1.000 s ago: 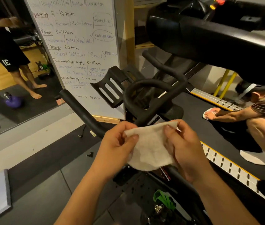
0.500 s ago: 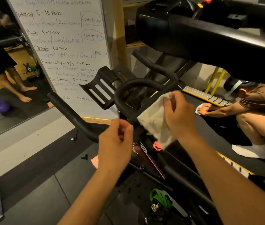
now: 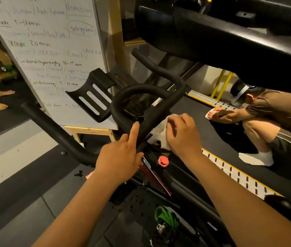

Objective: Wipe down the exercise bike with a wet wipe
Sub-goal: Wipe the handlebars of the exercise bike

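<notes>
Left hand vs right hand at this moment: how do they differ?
The left hand holds nothing; the right hand grips the crumpled white wet wipe. The left index finger lies straight along the black padded handlebar; the right hand's fingers curl, pressing the wipe against the bike. Both are at the handlebar.

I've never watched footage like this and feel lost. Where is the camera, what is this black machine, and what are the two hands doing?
The camera sits on a person's head, looking down at their own arms. The black machine is an exercise bike, with curved handlebars and a slotted tray. The right hand holds a white wet wipe against the bike beside the bars. The left hand rests on a bar, index finger straight. Behind stands a whiteboard; at right another person crouches.
</notes>
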`<state>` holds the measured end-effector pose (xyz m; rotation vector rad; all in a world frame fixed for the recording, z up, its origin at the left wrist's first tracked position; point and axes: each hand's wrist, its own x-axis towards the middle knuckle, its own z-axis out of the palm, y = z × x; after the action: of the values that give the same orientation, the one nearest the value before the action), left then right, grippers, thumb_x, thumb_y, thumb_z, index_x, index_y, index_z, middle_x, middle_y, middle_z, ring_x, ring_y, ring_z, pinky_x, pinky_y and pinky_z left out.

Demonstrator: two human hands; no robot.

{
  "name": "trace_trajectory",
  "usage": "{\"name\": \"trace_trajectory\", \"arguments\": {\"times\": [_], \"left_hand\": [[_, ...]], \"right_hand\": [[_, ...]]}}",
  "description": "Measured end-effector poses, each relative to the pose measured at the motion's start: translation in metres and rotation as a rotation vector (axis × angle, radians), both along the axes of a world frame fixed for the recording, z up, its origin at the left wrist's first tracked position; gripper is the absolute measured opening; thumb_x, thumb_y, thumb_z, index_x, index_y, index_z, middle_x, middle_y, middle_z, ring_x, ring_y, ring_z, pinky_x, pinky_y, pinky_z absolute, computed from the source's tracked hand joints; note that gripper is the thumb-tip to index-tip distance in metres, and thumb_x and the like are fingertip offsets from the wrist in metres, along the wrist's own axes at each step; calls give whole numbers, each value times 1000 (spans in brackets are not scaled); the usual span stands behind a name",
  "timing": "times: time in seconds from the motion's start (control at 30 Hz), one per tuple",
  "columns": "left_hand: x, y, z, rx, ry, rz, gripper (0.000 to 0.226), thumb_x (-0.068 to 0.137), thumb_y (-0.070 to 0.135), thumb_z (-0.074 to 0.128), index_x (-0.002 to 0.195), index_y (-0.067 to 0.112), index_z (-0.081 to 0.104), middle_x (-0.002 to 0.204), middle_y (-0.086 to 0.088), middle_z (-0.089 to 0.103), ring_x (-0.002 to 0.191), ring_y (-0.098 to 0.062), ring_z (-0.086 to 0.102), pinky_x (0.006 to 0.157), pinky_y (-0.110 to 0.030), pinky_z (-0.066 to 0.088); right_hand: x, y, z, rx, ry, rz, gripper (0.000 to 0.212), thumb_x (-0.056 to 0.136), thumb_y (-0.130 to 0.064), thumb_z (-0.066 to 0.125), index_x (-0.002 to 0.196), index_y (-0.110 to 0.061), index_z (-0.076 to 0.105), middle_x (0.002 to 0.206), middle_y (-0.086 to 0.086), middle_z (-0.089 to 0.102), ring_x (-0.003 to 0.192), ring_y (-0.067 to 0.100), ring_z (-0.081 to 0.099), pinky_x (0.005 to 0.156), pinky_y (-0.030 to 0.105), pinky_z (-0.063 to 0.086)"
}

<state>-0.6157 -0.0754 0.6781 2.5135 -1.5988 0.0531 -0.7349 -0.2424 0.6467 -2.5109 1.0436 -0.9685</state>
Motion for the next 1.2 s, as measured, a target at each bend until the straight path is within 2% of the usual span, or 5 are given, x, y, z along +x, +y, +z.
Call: {"name": "trace_trajectory", "arguments": {"times": [0.13,0.33,0.67,0.9,1.2], "left_hand": [[9,-4,4,53,-19,-79,86,101,50,37,141,41,-39,119,0,57,76,-17,62,65,-32,54],[8,-8,-4,-41,73,-48,79,100,52,34,144,44,-32,106,3,54,65,-16,58,61,-34,56],[10,-4,-5,-11,98,-113,80,103,47,29,139,34,-42,98,1,44,55,-8,43,45,-23,30],[14,-4,-8,-52,140,-130,79,103,45,30,143,33,-37,96,2,42,57,-10,49,47,-25,38],[12,-3,-7,-40,147,-100,80,103,47,31,141,36,-38,104,2,51,62,-9,52,50,-24,38]], "right_hand": [[-20,16,-12,-120,83,83,33,93,-26,62,120,-9,65,87,6,58,66,14,52,53,17,35],[19,-50,25,241,142,-213,22,95,-31,55,75,-23,61,79,4,63,73,23,58,58,27,35],[26,30,31,-5,382,-391,21,99,-33,46,106,-18,59,82,9,65,70,26,59,57,32,38],[52,-38,49,125,491,-548,20,96,-16,48,113,-15,59,107,14,63,96,34,61,69,38,45],[21,71,24,40,519,-177,23,96,-22,53,119,-18,58,89,7,69,80,26,68,71,39,56]]}}
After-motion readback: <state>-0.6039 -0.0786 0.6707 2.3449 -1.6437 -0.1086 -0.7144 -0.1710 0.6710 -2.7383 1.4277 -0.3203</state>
